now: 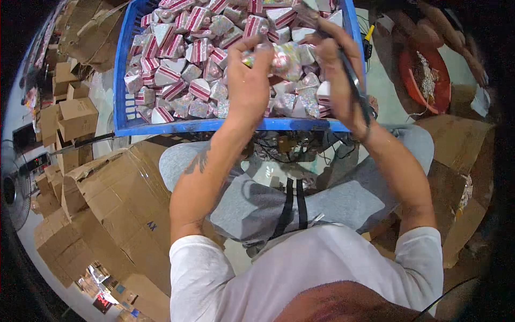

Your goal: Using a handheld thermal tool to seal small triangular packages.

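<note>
Over the blue crate [177, 129], my left hand [249, 86] pinches a shiny, multicoloured piece [287, 60] between thumb and fingers. Close on its right is my right hand [340, 78], its fingers curled and blurred by motion. A long, dark, slim tool [353, 80] runs along that hand toward the wrist; its kind is not clear. Beneath both hands the crate is heaped with small wedge-shaped pieces [171, 75] like cake slices, with white and dark red stripes and glittery sides. Whether the right hand touches the held piece, I cannot tell.
Cardboard boxes [78, 118] and flattened cardboard [115, 209] lie at the left. A red basin [444, 88] with pale strands stands at the right, near another person's limbs [437, 32]. A yellow-handled tool [369, 33] is beside the crate. Dark cables [284, 147] lie below its front edge.
</note>
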Available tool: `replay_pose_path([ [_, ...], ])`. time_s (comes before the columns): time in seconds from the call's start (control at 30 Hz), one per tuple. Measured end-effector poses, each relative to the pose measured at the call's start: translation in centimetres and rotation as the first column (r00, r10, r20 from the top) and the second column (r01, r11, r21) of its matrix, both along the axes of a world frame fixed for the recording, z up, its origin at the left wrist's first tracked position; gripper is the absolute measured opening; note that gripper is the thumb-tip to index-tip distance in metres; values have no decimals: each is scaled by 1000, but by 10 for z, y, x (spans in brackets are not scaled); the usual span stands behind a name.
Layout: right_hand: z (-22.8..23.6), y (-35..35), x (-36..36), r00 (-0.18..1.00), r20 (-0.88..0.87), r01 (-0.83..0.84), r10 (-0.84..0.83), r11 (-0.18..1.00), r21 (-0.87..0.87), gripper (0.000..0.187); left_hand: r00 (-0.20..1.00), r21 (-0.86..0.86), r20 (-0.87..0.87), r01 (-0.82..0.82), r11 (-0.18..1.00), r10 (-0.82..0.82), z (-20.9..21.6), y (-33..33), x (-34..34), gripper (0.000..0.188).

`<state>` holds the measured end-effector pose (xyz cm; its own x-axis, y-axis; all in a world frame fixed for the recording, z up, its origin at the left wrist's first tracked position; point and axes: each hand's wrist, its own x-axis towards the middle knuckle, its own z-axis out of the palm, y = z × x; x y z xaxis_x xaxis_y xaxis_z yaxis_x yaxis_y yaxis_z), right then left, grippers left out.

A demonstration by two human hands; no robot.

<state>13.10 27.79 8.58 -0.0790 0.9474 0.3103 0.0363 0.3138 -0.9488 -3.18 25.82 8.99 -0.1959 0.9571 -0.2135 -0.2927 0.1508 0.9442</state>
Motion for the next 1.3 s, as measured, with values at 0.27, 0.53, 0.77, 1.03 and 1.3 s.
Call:
replay_pose_path([
  [0.27, 63, -38, 32, 919, 331, -240, 215, 970, 36, 31, 949, 273, -269, -91, 958, 167, 6, -4, -31, 31],
  [0.53, 59, -38, 32, 908, 372, -245, 191, 964, 101, 30, 890, 285, -424, -46, 958, 169, -2, -3, -34, 29],
  [0.77, 61, -38, 30, 906, 376, -244, 196, 966, 83, 28, 863, 290, -475, -32, 957, 173, -2, -2, -33, 32],
  [1.03, 59, -33, 28, 902, 373, -274, 215, 956, 110, 27, 851, 332, -487, -28, 943, 197, -6, -2, -34, 33],
  [1.3, 61, -32, 28, 894, 405, -275, 192, 949, 156, 26, 869, 324, -465, -7, 946, 166, -5, -3, -35, 34],
])
